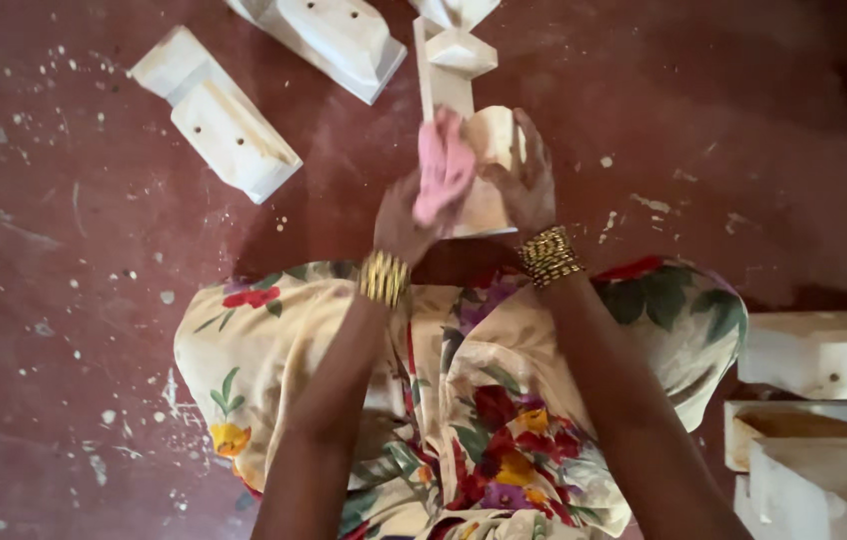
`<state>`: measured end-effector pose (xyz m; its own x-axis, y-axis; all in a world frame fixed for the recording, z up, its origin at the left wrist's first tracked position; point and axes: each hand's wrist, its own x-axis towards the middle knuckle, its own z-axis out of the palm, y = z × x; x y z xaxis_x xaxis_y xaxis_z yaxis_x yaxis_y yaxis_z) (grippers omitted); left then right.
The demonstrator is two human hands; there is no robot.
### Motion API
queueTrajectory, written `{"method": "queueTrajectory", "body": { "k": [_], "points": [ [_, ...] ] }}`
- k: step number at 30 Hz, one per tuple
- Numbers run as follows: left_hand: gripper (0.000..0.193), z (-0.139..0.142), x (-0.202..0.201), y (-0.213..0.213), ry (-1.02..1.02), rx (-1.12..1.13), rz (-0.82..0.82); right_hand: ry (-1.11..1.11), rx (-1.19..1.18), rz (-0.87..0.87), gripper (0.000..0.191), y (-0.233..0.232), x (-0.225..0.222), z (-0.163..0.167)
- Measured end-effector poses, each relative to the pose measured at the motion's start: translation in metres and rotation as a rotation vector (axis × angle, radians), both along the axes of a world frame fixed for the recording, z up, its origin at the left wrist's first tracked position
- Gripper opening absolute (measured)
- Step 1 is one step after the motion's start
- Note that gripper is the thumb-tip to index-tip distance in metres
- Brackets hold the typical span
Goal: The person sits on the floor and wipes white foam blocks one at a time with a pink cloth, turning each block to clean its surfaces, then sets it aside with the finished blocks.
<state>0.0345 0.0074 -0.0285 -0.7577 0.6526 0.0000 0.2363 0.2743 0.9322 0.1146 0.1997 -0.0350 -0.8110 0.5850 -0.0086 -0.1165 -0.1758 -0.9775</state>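
Two hands meet at upper centre over the red floor (94, 400): the right hand (529, 185) clamps a pale, stiff, probably light carved wooden block (489, 170) by its sides, while left hand (404, 215) fingers pinch a soft pink cloth (444, 170) against it.

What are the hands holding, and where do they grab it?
The left hand presses a pink cloth against a pale wooden piece; the right hand grips that piece's right side.

Pale matt bare wood block (489, 170), soft pink cloth (442, 170), rough paint-speckled red floor (94, 330).
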Motion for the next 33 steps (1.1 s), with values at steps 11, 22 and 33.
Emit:
{"method": "queueTrajectory", "body": {
  "k": [11,22,33],
  "points": [
    [0.045,0.011,0.053,-0.008,0.393,0.056,0.242,-0.270,0.691,-0.064,0.094,0.000,0.009,-0.004],
    [0.068,0.029,-0.116,0.120,0.704,-0.588,0.286,-0.232,0.355,-0.006,0.104,0.005,-0.001,0.010],
    [0.069,0.019,-0.140,0.110,0.385,-0.544,0.138,-0.367,0.645,-0.107,0.103,-0.013,-0.019,0.010]
  ]
}}
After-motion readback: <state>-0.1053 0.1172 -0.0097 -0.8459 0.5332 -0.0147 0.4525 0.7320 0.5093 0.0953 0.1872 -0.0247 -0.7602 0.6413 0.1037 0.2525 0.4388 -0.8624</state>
